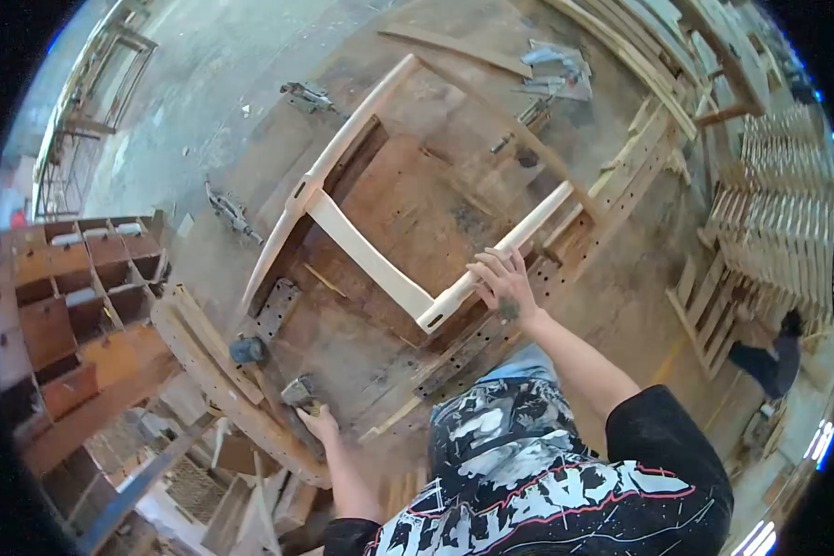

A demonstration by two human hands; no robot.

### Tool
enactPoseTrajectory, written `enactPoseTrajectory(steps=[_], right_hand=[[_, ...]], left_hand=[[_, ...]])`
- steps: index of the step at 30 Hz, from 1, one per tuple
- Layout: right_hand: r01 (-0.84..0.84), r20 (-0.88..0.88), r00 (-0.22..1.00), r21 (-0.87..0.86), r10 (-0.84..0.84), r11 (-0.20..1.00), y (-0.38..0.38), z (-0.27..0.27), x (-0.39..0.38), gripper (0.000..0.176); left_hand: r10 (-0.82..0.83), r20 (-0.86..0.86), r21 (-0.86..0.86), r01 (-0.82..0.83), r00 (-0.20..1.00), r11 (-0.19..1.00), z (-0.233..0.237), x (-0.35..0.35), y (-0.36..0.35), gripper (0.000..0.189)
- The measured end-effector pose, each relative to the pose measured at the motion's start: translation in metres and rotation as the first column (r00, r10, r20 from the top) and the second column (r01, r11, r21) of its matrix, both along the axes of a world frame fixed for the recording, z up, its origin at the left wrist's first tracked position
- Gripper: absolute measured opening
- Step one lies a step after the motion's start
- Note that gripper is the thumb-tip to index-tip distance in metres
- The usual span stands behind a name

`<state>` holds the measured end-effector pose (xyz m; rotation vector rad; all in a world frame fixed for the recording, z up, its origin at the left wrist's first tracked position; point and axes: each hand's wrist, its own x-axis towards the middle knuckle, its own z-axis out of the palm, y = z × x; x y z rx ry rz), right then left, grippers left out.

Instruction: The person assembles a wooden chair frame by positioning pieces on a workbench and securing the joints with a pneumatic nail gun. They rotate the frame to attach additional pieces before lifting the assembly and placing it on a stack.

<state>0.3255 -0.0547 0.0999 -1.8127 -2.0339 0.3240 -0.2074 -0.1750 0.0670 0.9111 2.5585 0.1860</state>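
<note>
A pale wooden chair frame [366,246] lies on the brown workbench [389,176], with a long curved leg, a cross rail and a shorter leg. My right hand [507,289] is closed over the shorter leg, between its slotted end and its far end. At the bench's near left, my left hand [319,424] is closed at a tool with a blocky grey head [298,390]; its grip is mostly hidden by my fingers. Just beyond that tool, a dark blue mallet-like head [247,349] rests beside a curved wooden beam [232,398].
Metal clamps [232,213] are fixed along the bench's far side. A wooden compartment shelf [74,306] stands at left. Stacked slats [778,195] and long planks [630,56] are at right. A crumpled plastic sheet [561,69] lies at the back.
</note>
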Motion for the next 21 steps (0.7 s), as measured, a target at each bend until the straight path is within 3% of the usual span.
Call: enactPoseTrajectory(steps=[2,5,6,10,14,16,19,21], right_hand=[[-0.044,0.040,0.998,-0.044,0.046,0.998,-0.016,-0.016,0.001,0.059],[-0.053,0.114,0.991,-0.099,0.065,0.994,-0.019,-0.027,0.004,0.066],[-0.052,0.110,0.992,-0.094,0.062,0.994,-0.021,-0.036,0.005,0.068],[-0.042,0.092,0.995,0.015,0.041,0.999,-0.023,-0.052,0.006,0.065],[-0.027,0.092,0.996,0.073,0.020,0.997,-0.024,-0.060,0.006,0.061],[-0.027,0.077,0.997,0.028,0.025,0.999,-0.025,-0.058,0.008,0.059],[-0.001,0.039,0.999,0.009,0.000,1.000,-0.025,-0.053,0.006,0.055],[0.013,0.044,0.999,0.069,-0.016,0.998,-0.025,-0.058,0.006,0.053]], left_hand=[[-0.055,-0.048,-0.083,0.051,0.997,0.995,0.026,-0.009,0.020,0.079],[0.184,0.348,-0.198,-0.120,0.919,0.973,0.049,-0.074,0.059,0.078],[0.160,0.346,-0.113,-0.129,0.924,0.985,0.071,-0.071,0.072,0.070],[-0.088,0.361,0.116,0.049,0.929,0.992,0.160,0.022,0.161,0.040],[-0.255,0.523,0.227,0.156,0.813,0.961,0.187,0.125,0.251,0.026],[-0.343,0.365,0.129,0.318,0.866,0.939,0.178,0.159,0.295,0.025],[-0.731,0.092,0.327,0.673,0.677,0.664,0.115,0.159,0.347,0.031],[-0.799,-0.047,0.268,0.778,0.600,0.568,0.113,0.181,0.366,0.034]])
